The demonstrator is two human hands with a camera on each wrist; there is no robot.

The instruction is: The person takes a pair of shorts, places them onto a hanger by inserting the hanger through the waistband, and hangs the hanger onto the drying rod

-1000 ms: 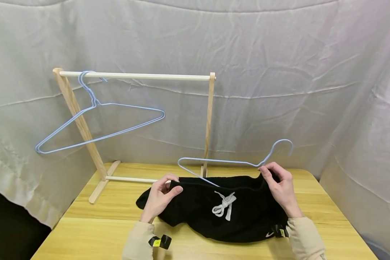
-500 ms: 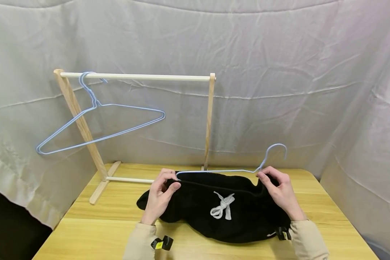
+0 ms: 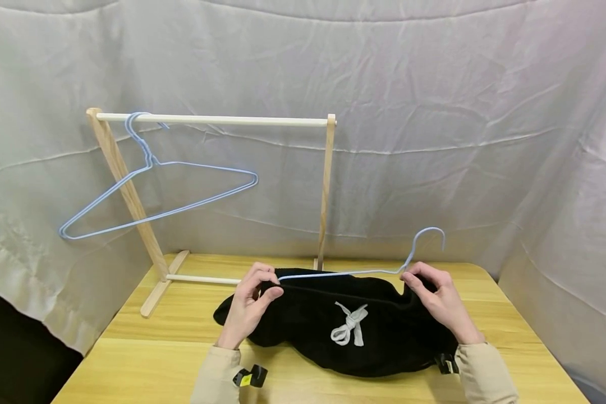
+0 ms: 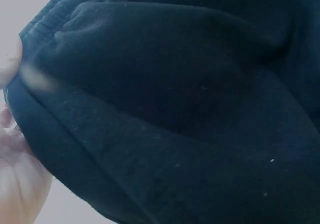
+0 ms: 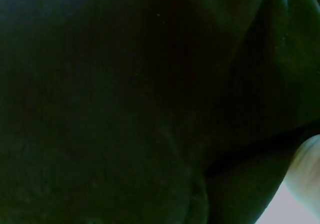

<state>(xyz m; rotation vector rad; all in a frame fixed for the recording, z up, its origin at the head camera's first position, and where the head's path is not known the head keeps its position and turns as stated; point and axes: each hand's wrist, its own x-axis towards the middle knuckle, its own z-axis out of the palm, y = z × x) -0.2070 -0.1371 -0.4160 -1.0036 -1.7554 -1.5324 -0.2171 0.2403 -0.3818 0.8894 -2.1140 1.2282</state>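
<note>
Black shorts [image 3: 303, 320] with a white drawstring bow [image 3: 350, 325] are held up by the waistband, their lower part near the table. My left hand [image 3: 249, 306] pinches the waistband's left end between thumb and fingers. At the right end, my right hand [image 3: 436, 297] pinches the waistband beside the neck of a light-blue wire hanger [image 3: 343, 274]. Only the hanger's hook and upper arm show; the rest is hidden inside the waist opening. The hanger's left corner is right at my left fingertips. Dark cloth [image 4: 165, 109] fills most of the left wrist view, and dark fabric [image 5: 125, 109] the right.
A wooden rack [image 3: 326, 191] with a white top rail [image 3: 242, 120] stands at the back left. Light-blue hangers [image 3: 156, 216] hang near the rail's left end. Grey curtains [image 3: 459, 112] enclose the back and sides of the wooden table [image 3: 146, 359].
The hanger's left arm has come down into the waist opening, and its lower bar has gone out of sight. The hook has shifted slightly left and down. Both hands keep hold of the waistband.
</note>
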